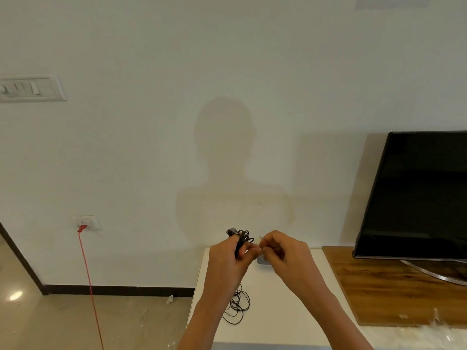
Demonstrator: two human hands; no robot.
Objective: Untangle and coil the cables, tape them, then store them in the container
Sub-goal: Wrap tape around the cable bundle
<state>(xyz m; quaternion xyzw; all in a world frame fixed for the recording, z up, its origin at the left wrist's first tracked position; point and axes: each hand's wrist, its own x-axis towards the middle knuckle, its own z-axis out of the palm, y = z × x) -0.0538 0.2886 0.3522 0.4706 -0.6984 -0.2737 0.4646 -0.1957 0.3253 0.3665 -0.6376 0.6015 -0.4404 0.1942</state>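
My left hand (228, 258) grips a small coil of black cable (241, 237), raised above the white table (283, 322); the coil and a plug end stick out above my fingers. My right hand (283, 251) meets it fingertip to fingertip, its thumb and fingers pinched on something small that I cannot make out. A second black cable (237, 306) lies loosely tangled on the table below my left wrist. A grey object (262, 261), mostly hidden behind my hands, sits on the table.
A dark TV (417, 195) on a metal stand occupies the wooden top (394, 294) at the right. A red cord (88, 281) hangs from a wall socket (84, 222) at the left down to the floor. A switch panel (30, 88) is higher on the wall.
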